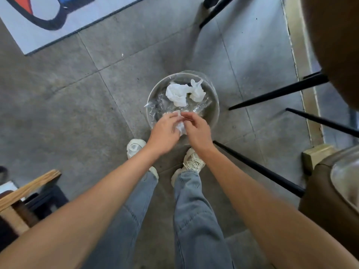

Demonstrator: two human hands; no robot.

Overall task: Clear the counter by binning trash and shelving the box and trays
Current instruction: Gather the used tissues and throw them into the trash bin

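A round bin (pixel 213 105) lined with clear plastic stands on the grey tiled floor in front of my feet. Crumpled white tissues (pixel 179 94) lie inside it on the liner. Over the bin's near rim, my left hand (pixel 165 133) and my right hand (pixel 196 131) meet. A small crumpled white tissue (pixel 181 128) sits between them, with the fingers of both hands touching it. The counter, the box and the trays are out of view.
Black chair legs (pixel 275 95) slant across the floor to the right of the bin, under a brown seat (pixel 334 45). A wooden piece of furniture (pixel 25 189) is at the lower left. A rug with a coloured pattern (pixel 58 18) lies at the top left.
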